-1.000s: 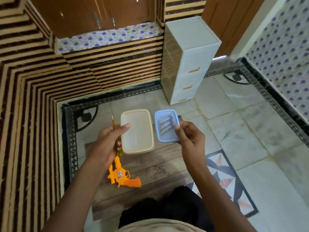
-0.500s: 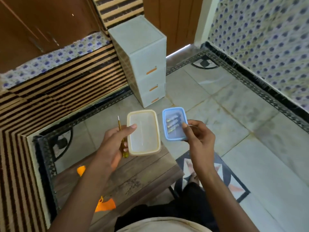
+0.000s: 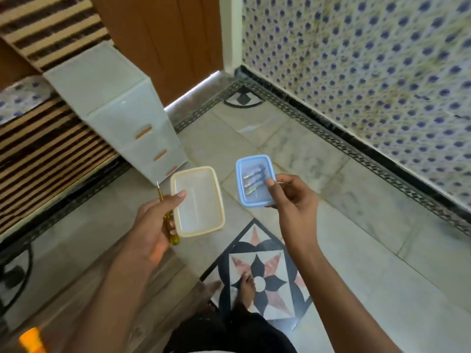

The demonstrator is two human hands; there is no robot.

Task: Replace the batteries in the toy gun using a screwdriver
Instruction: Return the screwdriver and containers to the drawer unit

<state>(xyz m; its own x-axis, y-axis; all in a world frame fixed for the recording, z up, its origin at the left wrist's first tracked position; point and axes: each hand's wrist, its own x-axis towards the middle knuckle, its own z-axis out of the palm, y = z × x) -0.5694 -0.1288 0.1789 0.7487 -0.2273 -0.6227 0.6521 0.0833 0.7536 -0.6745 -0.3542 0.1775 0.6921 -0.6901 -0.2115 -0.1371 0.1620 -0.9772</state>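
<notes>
Head view: your gaze has swung right over the last second, so the toy gun (image 3: 31, 340) has slid to the bottom-left corner, where only an orange sliver shows. Your left hand (image 3: 150, 225) still grips the yellow-handled screwdriver (image 3: 174, 239) together with the cream lidded box (image 3: 197, 202). Your right hand (image 3: 295, 200) pinches the blue box (image 3: 254, 196) holding the batteries (image 3: 252, 178). Both boxes now hang over floor tile, well apart from the gun. You are probably relocating supplies, and the screw work has not begun.

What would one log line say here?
left hand: holds screwdriver and yellow box | right hand: holds blue box with batteries
</notes>
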